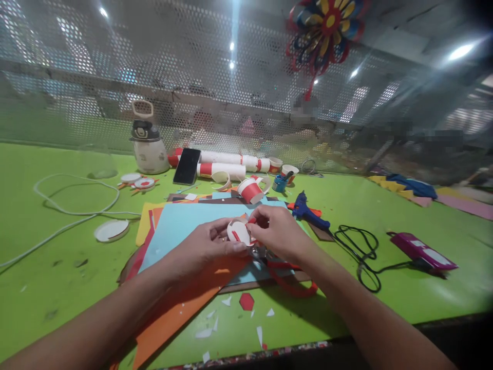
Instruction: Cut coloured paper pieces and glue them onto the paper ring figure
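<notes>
Over the stacked coloured paper, my left hand (pixel 215 241) holds a small round white disc (pixel 238 233) with red strips on it, its fingers closed around the rim. The fingertips of my right hand (pixel 269 226) are pinched at the disc's right edge, against a small red piece. Scissors with orange-red handles (pixel 295 288) lie partly under my right wrist. Just behind the hands, a red and white paper cup (pixel 251 190) rests tilted on its side.
A blue glue gun (pixel 308 213) lies right of the paper, its black cord running to a purple box (pixel 423 250). Behind are a phone (pixel 187 166), white-red rolls (pixel 222 171) and a bottle (pixel 149 153). Paper scraps (pixel 204 333) lie near the front edge; a white cable (pixel 69 226) loops at left.
</notes>
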A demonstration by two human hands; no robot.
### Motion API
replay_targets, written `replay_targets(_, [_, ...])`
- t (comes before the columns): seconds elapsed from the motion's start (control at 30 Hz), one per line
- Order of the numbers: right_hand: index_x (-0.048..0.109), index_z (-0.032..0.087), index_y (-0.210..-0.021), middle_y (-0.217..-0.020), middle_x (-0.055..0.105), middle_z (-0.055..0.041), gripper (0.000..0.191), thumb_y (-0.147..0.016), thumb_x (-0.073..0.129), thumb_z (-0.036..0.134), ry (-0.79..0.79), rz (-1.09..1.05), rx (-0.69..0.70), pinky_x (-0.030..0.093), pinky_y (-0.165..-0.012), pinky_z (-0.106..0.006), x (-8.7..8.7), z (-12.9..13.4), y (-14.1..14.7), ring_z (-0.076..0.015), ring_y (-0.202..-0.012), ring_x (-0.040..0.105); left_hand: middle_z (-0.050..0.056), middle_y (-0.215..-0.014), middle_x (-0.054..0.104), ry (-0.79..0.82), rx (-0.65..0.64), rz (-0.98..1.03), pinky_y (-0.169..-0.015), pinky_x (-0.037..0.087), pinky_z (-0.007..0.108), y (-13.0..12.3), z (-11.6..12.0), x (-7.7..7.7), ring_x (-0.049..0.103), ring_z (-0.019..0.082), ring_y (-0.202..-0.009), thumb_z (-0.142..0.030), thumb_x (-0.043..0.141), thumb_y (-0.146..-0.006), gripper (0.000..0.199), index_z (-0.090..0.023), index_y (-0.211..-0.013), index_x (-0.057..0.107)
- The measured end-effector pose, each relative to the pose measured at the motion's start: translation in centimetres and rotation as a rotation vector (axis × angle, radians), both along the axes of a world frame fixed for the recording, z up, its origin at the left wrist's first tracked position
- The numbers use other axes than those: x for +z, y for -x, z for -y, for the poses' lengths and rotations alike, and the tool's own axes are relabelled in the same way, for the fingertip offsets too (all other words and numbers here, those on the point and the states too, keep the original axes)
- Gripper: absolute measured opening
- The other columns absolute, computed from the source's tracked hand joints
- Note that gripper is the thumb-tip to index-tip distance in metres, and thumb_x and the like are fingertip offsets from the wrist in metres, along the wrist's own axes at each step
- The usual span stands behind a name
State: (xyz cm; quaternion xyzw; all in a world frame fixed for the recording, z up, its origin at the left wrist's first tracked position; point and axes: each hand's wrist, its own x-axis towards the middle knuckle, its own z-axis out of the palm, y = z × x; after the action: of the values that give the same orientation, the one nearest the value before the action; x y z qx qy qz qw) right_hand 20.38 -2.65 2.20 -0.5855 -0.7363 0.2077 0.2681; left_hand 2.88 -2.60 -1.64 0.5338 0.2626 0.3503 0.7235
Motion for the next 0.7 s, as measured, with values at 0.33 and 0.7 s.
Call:
replay_targets(0.33, [0.056, 0.017, -0.07, -0.066, 0.061, -0.0004, 0.006, -0.075, 0.053, 0.014, 0.009, -0.088, -0.047, 0.039, -0.054, -0.025, 0.5, 0.7, 0.3, -0.0129, -0.06, 0.054, 0.004, -0.093, 0.072, 0.025, 0.099, 0.136, -0.079, 0.048, 0.025, 0.3, -0.3, -0.5, 0.066, 0.015, -0.084, -0.017, 0.072, -0.077, 0.044, -0.024, -0.118, 0.056])
replay_targets(0.7, [0.063, 0.017, -0.073, -0.061, 0.061, -0.0005, 0.03, -0.082, 0.056, 0.045, -0.342, -0.139, -0.293, 0.044, -0.055, -0.025, 4.2, 0.3, -9.2, -0.0135, -0.057, 0.056, 0.009, -0.092, 0.069, 0.125, 0.038, 0.216, -0.061, 0.048, 0.021, 0.9, 0.0, 0.5, 0.061, 0.014, -0.075, -0.025, 0.068, -0.08, 0.035, -0.015, -0.113, 0.065])
